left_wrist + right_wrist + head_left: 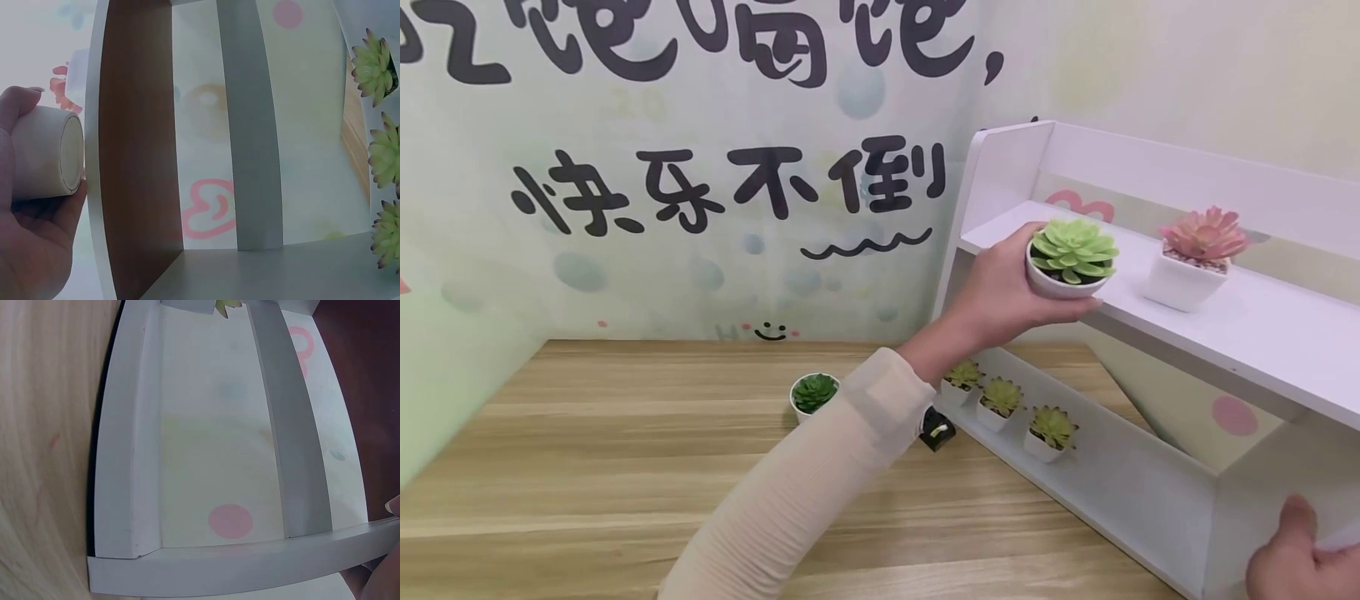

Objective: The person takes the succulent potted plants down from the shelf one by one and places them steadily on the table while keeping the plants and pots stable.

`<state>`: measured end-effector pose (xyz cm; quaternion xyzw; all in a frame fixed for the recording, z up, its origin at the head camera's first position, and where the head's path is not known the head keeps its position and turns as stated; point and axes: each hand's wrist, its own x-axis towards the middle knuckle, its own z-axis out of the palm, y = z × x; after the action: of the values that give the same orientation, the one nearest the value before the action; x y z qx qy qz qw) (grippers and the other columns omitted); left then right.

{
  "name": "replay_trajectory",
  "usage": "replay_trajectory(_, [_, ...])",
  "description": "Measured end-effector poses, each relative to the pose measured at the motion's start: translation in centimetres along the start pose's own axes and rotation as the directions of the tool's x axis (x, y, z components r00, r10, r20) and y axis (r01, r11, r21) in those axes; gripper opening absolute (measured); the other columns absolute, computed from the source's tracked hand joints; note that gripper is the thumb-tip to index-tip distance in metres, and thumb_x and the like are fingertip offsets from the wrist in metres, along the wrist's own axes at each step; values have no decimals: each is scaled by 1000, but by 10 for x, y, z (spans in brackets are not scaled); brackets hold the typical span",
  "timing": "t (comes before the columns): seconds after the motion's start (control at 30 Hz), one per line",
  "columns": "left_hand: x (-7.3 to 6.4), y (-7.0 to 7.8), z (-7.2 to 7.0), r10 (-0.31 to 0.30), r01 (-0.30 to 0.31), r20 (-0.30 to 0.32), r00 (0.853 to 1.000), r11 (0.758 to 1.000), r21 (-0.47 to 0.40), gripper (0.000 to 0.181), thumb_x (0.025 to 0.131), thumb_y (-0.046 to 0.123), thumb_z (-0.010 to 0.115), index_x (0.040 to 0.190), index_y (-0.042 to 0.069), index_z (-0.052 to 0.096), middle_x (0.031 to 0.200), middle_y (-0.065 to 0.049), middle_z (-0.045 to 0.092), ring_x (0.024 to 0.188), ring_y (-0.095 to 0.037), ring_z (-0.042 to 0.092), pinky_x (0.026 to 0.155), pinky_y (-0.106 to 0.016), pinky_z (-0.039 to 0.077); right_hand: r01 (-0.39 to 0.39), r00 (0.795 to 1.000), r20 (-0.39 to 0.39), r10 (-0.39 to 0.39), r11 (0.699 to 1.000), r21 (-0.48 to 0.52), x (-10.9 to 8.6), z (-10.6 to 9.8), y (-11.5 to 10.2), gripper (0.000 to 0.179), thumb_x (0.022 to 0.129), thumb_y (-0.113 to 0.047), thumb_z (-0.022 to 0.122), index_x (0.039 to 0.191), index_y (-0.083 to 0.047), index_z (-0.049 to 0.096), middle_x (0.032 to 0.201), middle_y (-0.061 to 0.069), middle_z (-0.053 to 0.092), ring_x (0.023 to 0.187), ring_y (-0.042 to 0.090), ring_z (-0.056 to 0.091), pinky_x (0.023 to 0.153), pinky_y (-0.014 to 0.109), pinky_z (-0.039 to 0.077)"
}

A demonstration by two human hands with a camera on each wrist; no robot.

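Observation:
My left hand [1011,287] grips a round white pot with a light green succulent [1072,250] at the front edge of the white shelf's upper board [1240,325]. In the left wrist view the pot [47,153] shows its underside, fingers and thumb around it. A pink succulent in a square white pot [1187,267] stands on that board, to the right. At the lower right, my right hand [1296,562] holds the shelf's upright panel [1247,492], thumb raised. The right wrist view catches only part of this hand [381,575] at the panel's edge.
Three small yellow-green succulents, one of them a potted plant [1048,433], line the lower tier. On the wooden table [625,467], a dark green succulent [814,392] is partly hidden by my left sleeve. Beside the cuff lies a small black object [937,430]. A printed wall covering [737,283] stands behind.

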<state>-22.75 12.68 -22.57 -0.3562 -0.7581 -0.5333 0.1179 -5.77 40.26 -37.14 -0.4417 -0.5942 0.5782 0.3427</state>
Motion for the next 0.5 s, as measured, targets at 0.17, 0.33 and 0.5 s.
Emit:
replay_trajectory(0.17, [-9, -3, -5, -15, 15, -7, 1000, 999, -36, 73, 74, 30, 90, 136, 14, 54, 128, 5, 65, 113, -1, 56, 95, -7, 44, -28, 1000, 13, 28, 999, 28, -2, 0, -2, 44, 101, -40, 56, 143, -43, 44, 97, -35, 47, 82, -14, 45, 61, -1, 34])
replay_trajectory(0.33, [-17, -6, -7, -10, 9, -15, 1000, 997, -74, 72, 75, 29, 90, 135, 14, 54, 128, 4, 65, 114, -2, 57, 96, -9, 46, -32, 999, -9, 32, 999, 28, 0, 0, -1, 46, 101, -41, 57, 145, -43, 43, 97, -35, 46, 81, -14, 43, 63, 0, 33])
replay_trajectory(0.5, [-23, -9, -8, -3, 2, -10, 1000, 998, -67, 74, 74, 29, 90, 136, 13, 53, 128, 2, 66, 115, -2, 59, 97, -9, 47, -56, 998, -24, 56, 998, 13, 1, 1, 1, 48, 101, -43, 56, 147, -45, 40, 103, -36, 46, 86, -16, 44, 69, 1, 39])
